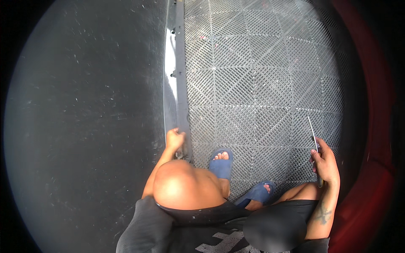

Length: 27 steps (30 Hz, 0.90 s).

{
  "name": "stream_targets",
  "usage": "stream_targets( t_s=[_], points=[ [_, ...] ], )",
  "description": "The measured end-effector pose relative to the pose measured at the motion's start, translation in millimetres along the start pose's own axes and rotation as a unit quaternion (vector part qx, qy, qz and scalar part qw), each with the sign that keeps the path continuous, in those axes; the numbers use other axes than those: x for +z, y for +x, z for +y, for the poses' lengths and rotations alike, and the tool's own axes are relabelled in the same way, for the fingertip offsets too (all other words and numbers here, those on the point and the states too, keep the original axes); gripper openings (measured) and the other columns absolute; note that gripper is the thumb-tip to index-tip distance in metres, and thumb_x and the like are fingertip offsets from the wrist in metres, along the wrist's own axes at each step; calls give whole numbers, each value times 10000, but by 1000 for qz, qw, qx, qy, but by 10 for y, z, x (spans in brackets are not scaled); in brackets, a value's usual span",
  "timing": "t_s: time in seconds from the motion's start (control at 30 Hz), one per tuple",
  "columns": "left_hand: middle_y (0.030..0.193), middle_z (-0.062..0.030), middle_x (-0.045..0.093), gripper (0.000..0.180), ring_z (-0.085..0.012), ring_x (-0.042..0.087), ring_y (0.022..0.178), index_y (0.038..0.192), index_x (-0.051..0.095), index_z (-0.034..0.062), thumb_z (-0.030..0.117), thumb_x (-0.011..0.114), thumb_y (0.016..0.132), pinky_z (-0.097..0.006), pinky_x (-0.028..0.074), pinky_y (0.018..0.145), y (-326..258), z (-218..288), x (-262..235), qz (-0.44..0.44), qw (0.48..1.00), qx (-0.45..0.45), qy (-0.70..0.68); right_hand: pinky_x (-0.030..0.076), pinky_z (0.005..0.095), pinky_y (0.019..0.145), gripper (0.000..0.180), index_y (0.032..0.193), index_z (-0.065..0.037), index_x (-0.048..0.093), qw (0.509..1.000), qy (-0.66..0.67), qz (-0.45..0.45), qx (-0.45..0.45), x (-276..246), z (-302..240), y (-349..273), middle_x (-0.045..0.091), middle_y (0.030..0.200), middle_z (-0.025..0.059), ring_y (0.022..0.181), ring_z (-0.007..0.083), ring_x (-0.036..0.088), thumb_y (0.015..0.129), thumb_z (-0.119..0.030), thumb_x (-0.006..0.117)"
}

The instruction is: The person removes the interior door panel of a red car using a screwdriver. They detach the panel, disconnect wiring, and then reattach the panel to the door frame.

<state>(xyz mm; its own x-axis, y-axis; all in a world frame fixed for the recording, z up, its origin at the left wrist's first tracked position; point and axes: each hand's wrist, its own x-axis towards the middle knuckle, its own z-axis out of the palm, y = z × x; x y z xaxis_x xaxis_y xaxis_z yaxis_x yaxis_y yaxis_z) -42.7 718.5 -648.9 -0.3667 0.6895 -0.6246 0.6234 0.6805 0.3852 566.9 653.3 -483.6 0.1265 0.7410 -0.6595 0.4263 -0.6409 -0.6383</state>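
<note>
My left hand (174, 140) is closed at a long dark trim strip (180, 55) that runs along the lower edge of a large black panel (93, 105). Its fingers curl on the strip, and their undersides are hidden. Small dark clips or holes dot the strip farther ahead. Over on the right, my right hand (325, 162) grips a screwdriver (312, 128) with a long thin metal shaft pointing ahead. Part of its handle shows below the palm, dark with a yellowish tint. The screwdriver is well apart from the strip.
Grey slatted floor tiles (253, 84) lie between the panel and a curved red surface (375, 105) at the far right. My feet in blue slides (220, 168) are on the tiles, with my bent knee (181, 181) close to the left hand.
</note>
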Motion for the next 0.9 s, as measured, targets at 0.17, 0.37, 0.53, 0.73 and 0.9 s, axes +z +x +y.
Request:
stream_targets(
  t_s=[0.17, 0.37, 0.53, 0.73, 0.9],
  points=[
    [775, -147, 721, 217, -225, 720, 639, 963, 733, -58, 150, 747, 1022, -413, 565, 586, 5, -544, -142, 113, 989, 89, 19, 468, 293, 485, 456, 1547, -28, 550, 999, -1, -30, -44, 92, -203, -2, 652, 796, 53, 537, 97, 557, 1098, -78, 611],
    [1030, -293, 746, 217, -489, 735, 1002, 1073, 757, -73, 106, 756, 950, -516, 582, 904, -301, -257, -11, 290, 923, 220, 124, 500, 294, 495, 456, 1534, -9, 553, 999, -1, -15, -39, 72, -131, -70, 668, 813, 80, 563, 115, 590, 1086, -53, 623],
    [1006, -189, 765, 253, -248, 762, 778, 1100, 731, -119, 120, 746, 1018, -399, 614, 683, -539, -367, -542, 273, 954, 92, -84, 513, 304, 503, 457, 1527, 0, 554, 998, -34, -46, -31, 16, -280, 0, 687, 831, 96, 563, 123, 609, 1076, -34, 620],
    [828, -80, 670, 179, -167, 650, 646, 981, 709, -42, 121, 704, 1055, -340, 543, 578, -609, -233, -966, 304, 943, 114, -71, 512, 313, 513, 435, 1513, -5, 566, 996, -36, -66, -41, 112, -424, 73, 691, 816, 87, 549, 124, 608, 1085, -58, 620],
    [942, -206, 713, 203, -366, 717, 859, 1001, 736, -54, 148, 719, 1018, -452, 549, 806, -696, -84, -921, 339, 926, 163, 41, 518, 309, 521, 432, 1510, 2, 565, 995, -50, -76, -42, 170, -479, 145, 688, 818, 89, 585, 117, 616, 1090, -76, 628]
  ],
)
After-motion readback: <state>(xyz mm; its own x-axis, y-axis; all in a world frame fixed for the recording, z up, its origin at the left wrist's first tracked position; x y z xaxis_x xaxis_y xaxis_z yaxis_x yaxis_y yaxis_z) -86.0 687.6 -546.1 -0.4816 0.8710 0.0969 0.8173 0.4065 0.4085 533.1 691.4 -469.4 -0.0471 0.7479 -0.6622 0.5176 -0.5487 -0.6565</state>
